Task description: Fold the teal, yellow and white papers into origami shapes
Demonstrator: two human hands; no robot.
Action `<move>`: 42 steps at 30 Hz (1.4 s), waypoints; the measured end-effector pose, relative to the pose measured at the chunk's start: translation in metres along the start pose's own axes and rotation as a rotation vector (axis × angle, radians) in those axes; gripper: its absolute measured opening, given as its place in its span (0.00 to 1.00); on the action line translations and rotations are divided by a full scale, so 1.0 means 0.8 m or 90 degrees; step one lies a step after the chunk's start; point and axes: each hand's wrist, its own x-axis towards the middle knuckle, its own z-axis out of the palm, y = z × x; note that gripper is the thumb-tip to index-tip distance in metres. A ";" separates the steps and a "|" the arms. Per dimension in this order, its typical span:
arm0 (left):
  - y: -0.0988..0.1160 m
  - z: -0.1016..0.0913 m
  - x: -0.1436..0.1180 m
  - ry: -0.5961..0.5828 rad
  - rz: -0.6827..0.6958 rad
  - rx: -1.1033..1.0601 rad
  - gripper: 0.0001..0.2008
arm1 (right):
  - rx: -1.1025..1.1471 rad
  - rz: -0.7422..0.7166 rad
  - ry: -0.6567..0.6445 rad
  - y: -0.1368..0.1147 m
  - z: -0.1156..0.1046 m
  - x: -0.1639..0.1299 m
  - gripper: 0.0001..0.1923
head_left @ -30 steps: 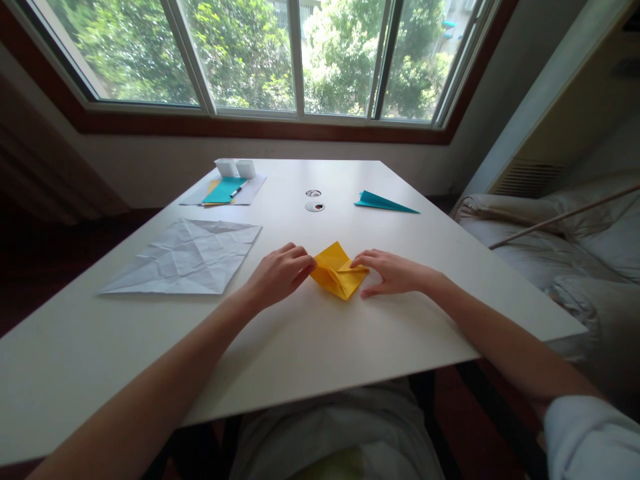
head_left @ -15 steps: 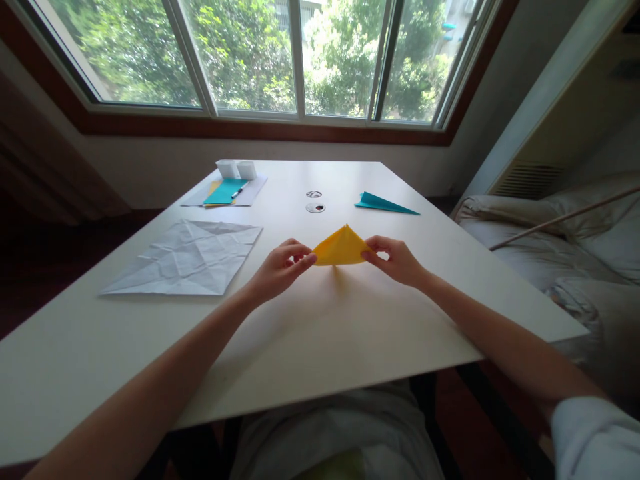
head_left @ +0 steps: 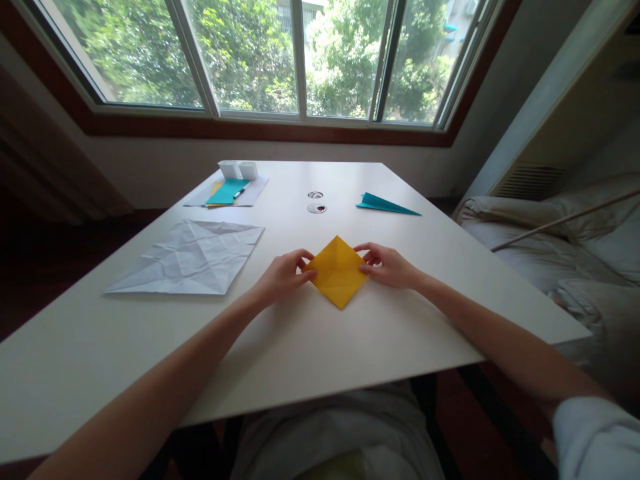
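A folded yellow paper square (head_left: pixel 337 271) lies diamond-wise on the white table (head_left: pixel 310 347). My left hand (head_left: pixel 283 275) pinches its left corner. My right hand (head_left: pixel 387 265) pinches its right corner. Both hands rest low on the table top, fingertips on the paper's edges.
A creased white sheet (head_left: pixel 187 257) lies to the left. A teal paper plane (head_left: pixel 386 204) sits at the far right. At the far left a teal sheet with a pen (head_left: pixel 228 191) and two white boxes (head_left: pixel 239 169). Two round holes (head_left: pixel 316 202) mark the table's middle. A bed (head_left: pixel 565 253) stands at the right.
The yellow paper was lifted off the table, turned over and laid flat again as a diamond. Both hands stayed on its side corners.
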 end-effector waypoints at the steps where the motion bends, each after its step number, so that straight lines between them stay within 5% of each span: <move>1: -0.002 0.001 0.000 -0.008 0.013 0.059 0.14 | -0.047 -0.005 -0.004 0.001 0.001 0.000 0.19; 8: -0.010 0.006 -0.002 -0.010 0.055 0.144 0.18 | -0.178 -0.078 -0.012 0.000 0.001 0.000 0.16; 17: -0.027 0.007 0.008 -0.018 0.157 0.100 0.08 | -0.229 -0.136 -0.016 0.002 -0.001 0.001 0.07; 26: -0.004 -0.016 -0.005 -0.109 0.217 0.191 0.15 | -0.258 -0.228 -0.153 -0.007 -0.014 -0.007 0.19; 33: 0.021 -0.003 -0.016 -0.068 0.215 0.297 0.13 | -0.324 -0.246 -0.118 -0.015 -0.007 -0.010 0.11; 42: 0.029 0.022 -0.017 -0.099 0.267 0.275 0.16 | -0.395 -0.287 -0.092 -0.015 0.016 -0.009 0.17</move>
